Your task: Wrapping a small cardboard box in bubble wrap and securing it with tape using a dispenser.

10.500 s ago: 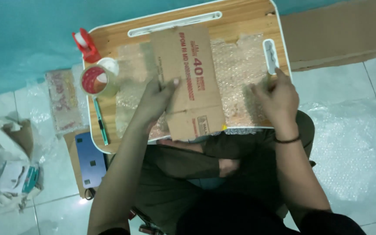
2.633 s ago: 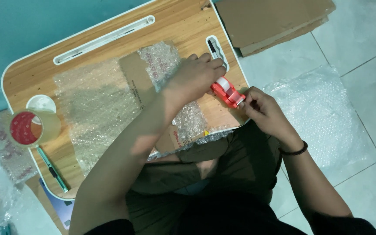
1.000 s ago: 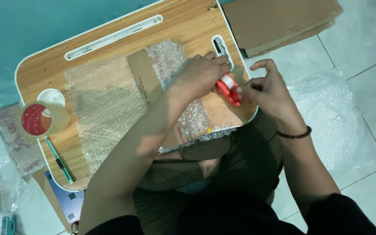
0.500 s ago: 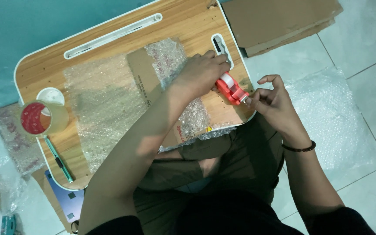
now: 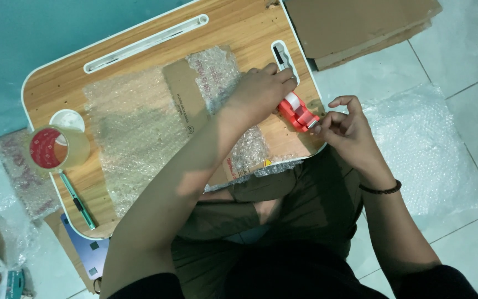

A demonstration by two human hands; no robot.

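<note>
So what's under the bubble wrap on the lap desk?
A flat piece of brown cardboard shows between the bubble wrap folds, on the wooden lap desk. The left hand and forearm cover its middle.

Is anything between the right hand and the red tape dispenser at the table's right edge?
Nothing visible. The right hand has its fingertips at the front end of the red tape dispenser, with no object in the gap. The left hand holds the dispenser from the other side, above the bubble wrap.
</note>
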